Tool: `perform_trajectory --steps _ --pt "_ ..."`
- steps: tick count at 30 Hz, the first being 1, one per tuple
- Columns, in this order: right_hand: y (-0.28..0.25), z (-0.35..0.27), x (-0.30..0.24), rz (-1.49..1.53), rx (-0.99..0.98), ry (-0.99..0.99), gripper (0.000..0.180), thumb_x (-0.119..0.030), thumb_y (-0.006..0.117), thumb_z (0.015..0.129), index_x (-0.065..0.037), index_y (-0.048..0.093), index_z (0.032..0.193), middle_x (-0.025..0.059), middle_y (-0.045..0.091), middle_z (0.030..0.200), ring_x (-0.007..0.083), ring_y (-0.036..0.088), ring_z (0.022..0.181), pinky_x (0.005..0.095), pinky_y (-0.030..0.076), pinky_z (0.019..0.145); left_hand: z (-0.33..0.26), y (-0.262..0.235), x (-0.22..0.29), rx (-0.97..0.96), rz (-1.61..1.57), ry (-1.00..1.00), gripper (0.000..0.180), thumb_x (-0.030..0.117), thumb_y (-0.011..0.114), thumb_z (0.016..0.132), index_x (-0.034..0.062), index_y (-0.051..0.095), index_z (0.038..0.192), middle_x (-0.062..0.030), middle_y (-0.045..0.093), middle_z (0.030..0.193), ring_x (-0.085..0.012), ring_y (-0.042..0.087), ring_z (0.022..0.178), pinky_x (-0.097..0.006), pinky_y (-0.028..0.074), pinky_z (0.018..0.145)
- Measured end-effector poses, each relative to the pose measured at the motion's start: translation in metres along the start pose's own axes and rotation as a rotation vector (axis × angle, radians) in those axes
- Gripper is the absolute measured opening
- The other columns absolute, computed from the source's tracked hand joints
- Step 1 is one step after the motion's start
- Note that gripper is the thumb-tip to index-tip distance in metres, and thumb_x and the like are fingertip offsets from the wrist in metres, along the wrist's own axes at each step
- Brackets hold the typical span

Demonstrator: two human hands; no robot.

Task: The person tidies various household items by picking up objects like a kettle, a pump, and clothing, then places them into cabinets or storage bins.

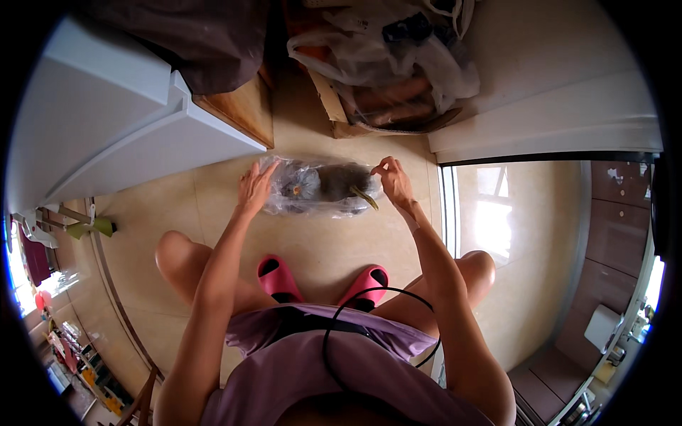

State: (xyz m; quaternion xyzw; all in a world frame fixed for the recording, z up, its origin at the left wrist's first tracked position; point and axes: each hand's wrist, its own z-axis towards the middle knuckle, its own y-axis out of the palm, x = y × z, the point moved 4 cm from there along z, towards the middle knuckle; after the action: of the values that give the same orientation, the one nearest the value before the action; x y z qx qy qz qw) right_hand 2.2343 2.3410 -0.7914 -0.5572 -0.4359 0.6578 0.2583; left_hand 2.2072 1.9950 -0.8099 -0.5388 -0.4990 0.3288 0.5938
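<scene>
A clear plastic bag [323, 208] lies on the tiled floor before me. Inside it are dark green, rounded vegetables that look like pumpkins: the left one shows a small orange spot, and from the right pumpkin [342, 182] a pale curved stem sticks out. My left hand [256, 186] is at the bag's left end, its fingers closed on the plastic. At the opposite end my right hand [391, 179] pinches the bag's edge between thumb and fingers, close beside the right pumpkin.
Beyond the bag stands an open cardboard box [334, 106] filled with white plastic bags. A white cabinet-like appliance [135, 128] rises at the left. On the right, a doorway track [449, 206] borders another tiled room. My pink slippers [278, 278] are below; a black cable [327, 341] loops across my lap.
</scene>
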Motion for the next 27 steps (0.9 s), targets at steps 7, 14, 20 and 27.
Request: perform_trajectory --steps 7,14,20,27 --pt "0.104 -0.027 0.034 0.814 -0.318 0.628 0.088 -0.009 0.077 0.062 -0.026 0.027 0.132 0.0123 0.053 0.118 0.0249 0.054 0.102 0.0404 0.050 0.081 -0.046 0.065 -0.029 -0.490 -1.548 -0.986 0.062 0.007 0.050 0.082 0.0361 0.029 0.133 -0.0086 0.043 0.125 -0.0259 0.052 0.097 -0.053 0.048 0.077" --pt "0.184 -0.073 0.089 1.547 0.135 0.570 0.075 -0.039 0.060 0.077 -0.012 0.022 0.135 0.0126 0.040 0.131 0.0274 0.043 0.118 0.0412 0.040 0.095 0.038 0.066 0.027 -0.226 -0.911 -0.392 0.071 -0.011 0.045 0.069 0.0213 0.035 0.132 -0.0143 0.045 0.129 -0.0281 0.042 0.121 -0.032 0.032 0.100" --pt "0.187 -0.054 0.030 1.469 0.065 0.712 0.072 -0.063 0.019 0.086 -0.012 0.023 0.137 0.0083 0.037 0.135 0.0249 0.042 0.119 0.0422 0.039 0.097 0.144 0.063 0.007 -0.207 -0.537 -0.082 0.063 -0.003 0.041 0.075 0.0175 0.032 0.134 -0.0175 0.047 0.127 -0.0334 0.046 0.115 -0.037 0.038 0.096" --pt "0.203 -0.007 -0.079 1.853 -0.084 0.808 0.055 -0.011 0.050 0.083 -0.013 0.026 0.133 0.0067 0.039 0.131 0.0232 0.044 0.115 0.0407 0.040 0.098 0.189 0.049 -0.016 -0.430 -0.236 -0.225 0.071 0.003 0.042 0.077 0.0170 0.015 0.142 -0.0198 0.043 0.129 -0.0352 0.051 0.109 -0.040 0.043 0.090"
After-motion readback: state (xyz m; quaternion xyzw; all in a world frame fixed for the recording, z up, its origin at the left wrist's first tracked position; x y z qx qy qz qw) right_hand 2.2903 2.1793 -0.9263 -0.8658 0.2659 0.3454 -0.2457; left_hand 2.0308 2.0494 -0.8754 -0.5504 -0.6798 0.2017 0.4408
